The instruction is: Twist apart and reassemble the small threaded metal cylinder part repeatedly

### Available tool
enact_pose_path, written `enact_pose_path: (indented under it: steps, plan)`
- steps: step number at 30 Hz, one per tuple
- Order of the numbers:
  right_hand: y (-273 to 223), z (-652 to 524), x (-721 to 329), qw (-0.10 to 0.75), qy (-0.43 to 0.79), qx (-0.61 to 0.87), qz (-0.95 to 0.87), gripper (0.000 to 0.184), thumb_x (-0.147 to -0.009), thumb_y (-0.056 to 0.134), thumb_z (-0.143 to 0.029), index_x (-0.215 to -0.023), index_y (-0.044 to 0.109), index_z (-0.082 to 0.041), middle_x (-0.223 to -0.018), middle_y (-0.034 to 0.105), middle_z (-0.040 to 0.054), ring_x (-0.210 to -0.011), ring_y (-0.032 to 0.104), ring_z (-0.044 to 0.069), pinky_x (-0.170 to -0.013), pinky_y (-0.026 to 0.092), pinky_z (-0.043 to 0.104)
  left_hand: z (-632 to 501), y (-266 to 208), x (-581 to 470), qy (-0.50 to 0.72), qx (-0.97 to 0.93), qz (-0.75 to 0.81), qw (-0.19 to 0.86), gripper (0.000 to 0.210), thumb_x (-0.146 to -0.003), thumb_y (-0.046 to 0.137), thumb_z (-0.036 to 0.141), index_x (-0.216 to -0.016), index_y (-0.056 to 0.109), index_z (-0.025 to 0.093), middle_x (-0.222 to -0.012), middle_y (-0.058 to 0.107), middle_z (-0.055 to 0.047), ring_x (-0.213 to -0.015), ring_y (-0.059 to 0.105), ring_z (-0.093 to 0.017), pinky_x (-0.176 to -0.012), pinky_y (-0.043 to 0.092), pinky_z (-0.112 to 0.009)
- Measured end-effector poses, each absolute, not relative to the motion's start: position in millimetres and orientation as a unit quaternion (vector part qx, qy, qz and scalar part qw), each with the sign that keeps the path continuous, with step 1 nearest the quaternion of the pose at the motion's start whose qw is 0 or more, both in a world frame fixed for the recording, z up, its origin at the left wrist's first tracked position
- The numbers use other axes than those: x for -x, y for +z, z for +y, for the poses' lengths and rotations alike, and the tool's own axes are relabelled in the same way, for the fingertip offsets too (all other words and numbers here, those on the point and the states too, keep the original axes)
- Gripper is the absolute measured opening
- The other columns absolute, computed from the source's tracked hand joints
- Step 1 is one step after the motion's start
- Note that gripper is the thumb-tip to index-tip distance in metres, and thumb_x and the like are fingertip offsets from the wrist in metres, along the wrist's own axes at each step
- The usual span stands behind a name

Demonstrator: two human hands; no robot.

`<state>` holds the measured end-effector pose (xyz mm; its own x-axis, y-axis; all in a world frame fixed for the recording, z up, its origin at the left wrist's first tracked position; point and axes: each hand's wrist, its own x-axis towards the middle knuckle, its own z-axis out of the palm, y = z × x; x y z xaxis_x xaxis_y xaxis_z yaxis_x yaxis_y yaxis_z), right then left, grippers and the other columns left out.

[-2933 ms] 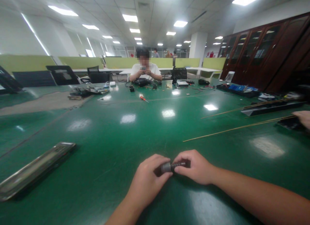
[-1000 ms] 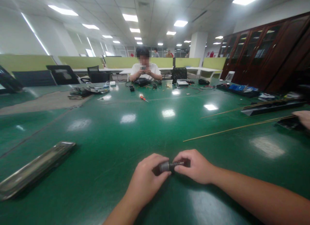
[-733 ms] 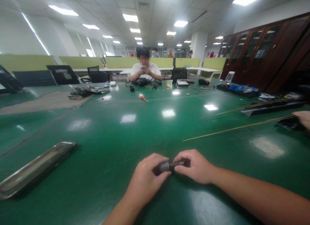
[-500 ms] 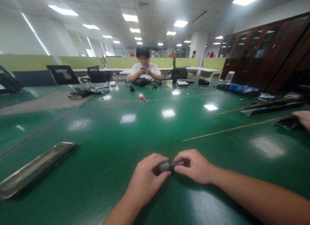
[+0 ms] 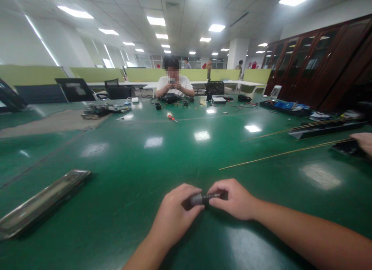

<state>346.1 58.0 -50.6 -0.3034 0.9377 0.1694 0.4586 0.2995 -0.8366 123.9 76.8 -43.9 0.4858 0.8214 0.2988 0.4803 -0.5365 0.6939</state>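
A small cylindrical part (image 5: 197, 200) with a grey body and a black, ribbed narrower end lies level between my two hands, just over the green tabletop (image 5: 130, 153). My left hand (image 5: 176, 210) is closed round its grey end, thumb below and fingers above. At the ribbed end, the thumb and fingers of my right hand (image 5: 236, 200) pinch the part. Fingers hide both of its ends, and its exact kind is too blurred to tell.
To the left lies a long metallic tray-like case (image 5: 46, 202). Thin yellow rods (image 5: 279, 153) extend from the right, near another person's hand (image 5: 363, 141). A red screwdriver (image 5: 172, 118) lies farther back. Across the table a person (image 5: 174, 86) sits behind several black parts.
Both hands and the part between them have hardly moved. In the far background, a walking person has shifted to the right.
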Motion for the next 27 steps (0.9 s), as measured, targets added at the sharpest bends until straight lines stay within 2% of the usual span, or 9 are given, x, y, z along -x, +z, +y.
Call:
enact_pose_path:
  steps: [27]
  plan:
    - [-53.6, 58.4, -345.6, 0.346, 0.351, 0.481, -0.725, 0.012, -0.08, 0.069, -0.023, -0.088, 0.076, -0.017, -0.076, 0.071, 0.0023, -0.069, 0.062, 0.016, -0.064, 0.044, 0.024, 77.1, -42.4, -121.3, 0.326, -0.817, 0.395, 0.265, 0.028, -0.075, 0.076, 0.013, -0.098, 0.072, 0.027, -0.094, 0.071, 0.002, -0.088, 0.066, -0.017, -0.08, 0.05, -0.028]
